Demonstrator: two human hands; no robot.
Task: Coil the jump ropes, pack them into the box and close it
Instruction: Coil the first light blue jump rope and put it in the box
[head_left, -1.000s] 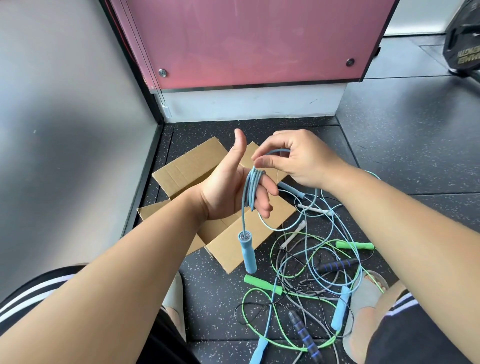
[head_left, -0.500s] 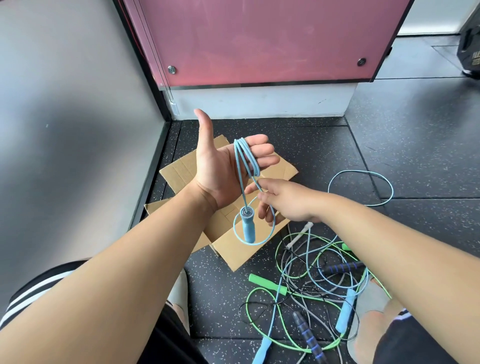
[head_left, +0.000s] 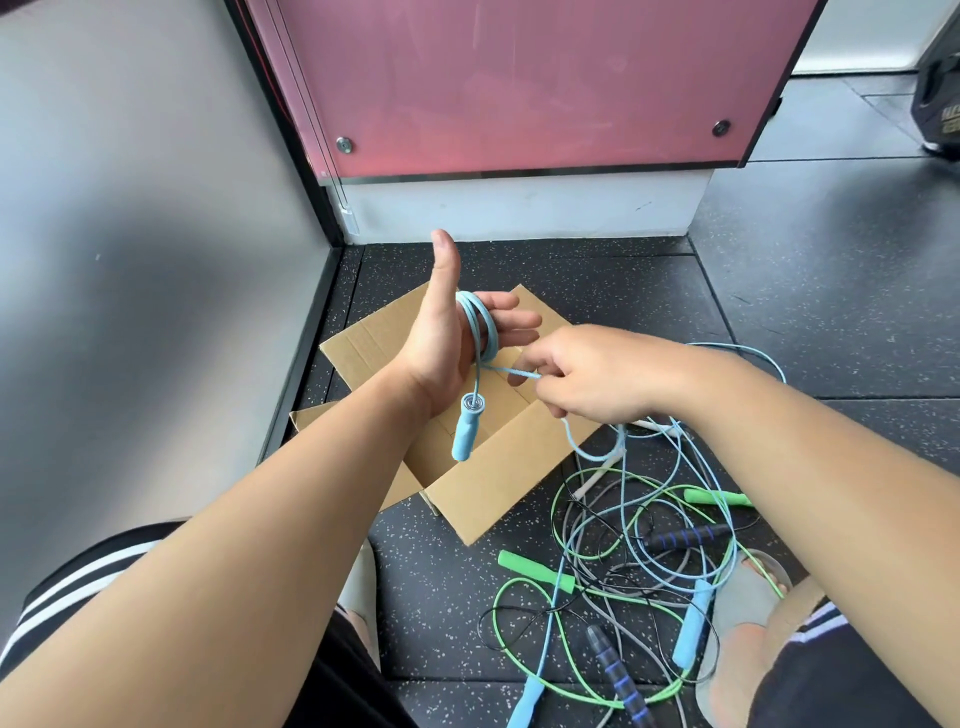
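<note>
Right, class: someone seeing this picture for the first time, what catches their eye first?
A left hand, thumb up, wears loops of blue rope, its handle dangling over an open cardboard box. The right hand pinches the rope beside it. Tangled ropes litter the floor at lower right.

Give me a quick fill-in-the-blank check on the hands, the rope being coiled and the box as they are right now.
1. The rope looped round the fingers of the left hand is light ____.
2. The right hand pinches a strand of that rope, while the left hand's thumb points ____.
3. The cardboard box beneath the dangling handle stands ____.

Missing words: blue; up; open.
</note>
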